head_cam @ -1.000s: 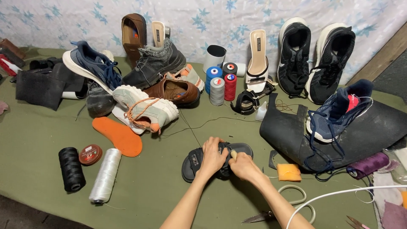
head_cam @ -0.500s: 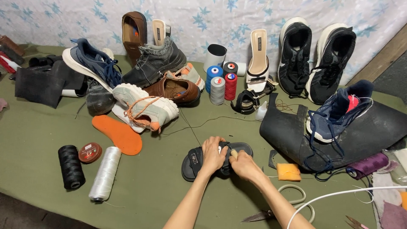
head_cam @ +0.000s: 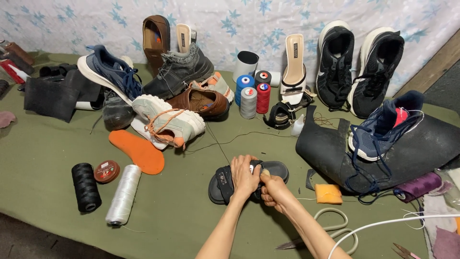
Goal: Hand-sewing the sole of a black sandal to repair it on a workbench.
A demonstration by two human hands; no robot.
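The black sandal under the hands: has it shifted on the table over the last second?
No. The black sandal lies in the same spot, as far as before from the orange insole and the yellow sponge, with both hands on it.

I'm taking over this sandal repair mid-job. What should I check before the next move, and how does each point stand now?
1. Black sandal flat on the green table: ok.
2. Left hand pressing over the strap: ok.
3. Right hand at the strap, its grip pinched: ok; whether it holds a needle: cannot tell.
4. Scissors within reach by the right forearm: ok.
5. Thread spools nearby: ok.
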